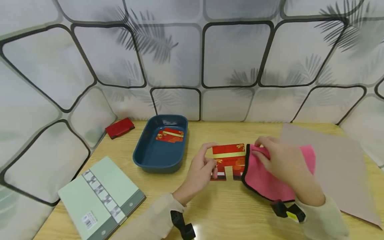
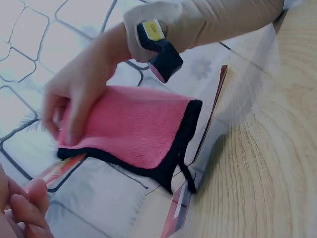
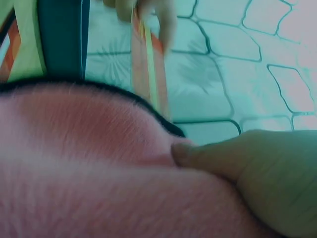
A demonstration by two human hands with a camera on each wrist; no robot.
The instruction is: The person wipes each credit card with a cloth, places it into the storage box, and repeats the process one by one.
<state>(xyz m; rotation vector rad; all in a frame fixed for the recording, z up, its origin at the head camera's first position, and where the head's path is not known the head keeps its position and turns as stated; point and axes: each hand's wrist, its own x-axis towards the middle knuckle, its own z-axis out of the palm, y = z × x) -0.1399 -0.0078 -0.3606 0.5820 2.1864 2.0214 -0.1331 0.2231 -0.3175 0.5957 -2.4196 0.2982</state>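
My left hand (image 1: 198,175) holds a red card with a gold stripe (image 1: 229,150) by its left side, raised off the table. Below it another red patterned piece (image 1: 238,172) shows, with a pale gap at its middle. My right hand (image 1: 285,163) pinches a pink cloth with black edging (image 1: 271,185), thumb and fingers bunching its upper part. The cloth's black edge lies right at the card's right side. In the left wrist view the cloth (image 2: 138,129) hangs from the right hand, a black loop at its corner. The right wrist view shows the thumb (image 3: 203,156) pressing the cloth.
A blue tray (image 1: 139,150) at the back holds red-and-gold cards (image 1: 170,135). Left of it lies a dark red wallet-like item (image 1: 120,128). A pale green folder (image 1: 120,176) is at the front left. On the right lies a greyish flat board (image 1: 336,166).
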